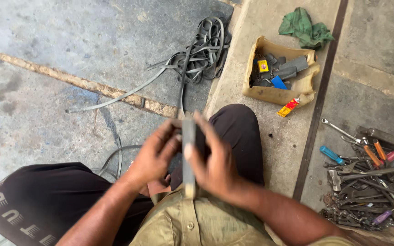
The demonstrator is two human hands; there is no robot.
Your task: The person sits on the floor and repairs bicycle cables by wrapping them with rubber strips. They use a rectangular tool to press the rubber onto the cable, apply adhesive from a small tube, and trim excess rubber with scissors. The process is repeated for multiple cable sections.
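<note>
- A grey strip (pixel 189 155), narrow, flat and blurred, stands upright between both hands above the lap, close to the chest
- The right hand (pixel 215 161) wraps its fingers around the strip's side, seemingly to steady it
- The left hand (pixel 153 152) presses curled fingers on the other side
- Beyond the knees lie a tangle of rubber bands (pixel 201 50), a box (pixel 279 73) of patches, a green rag (pixel 305 28)
- Tools (pixel 365 182) lie heaped at right, within reach
</note>
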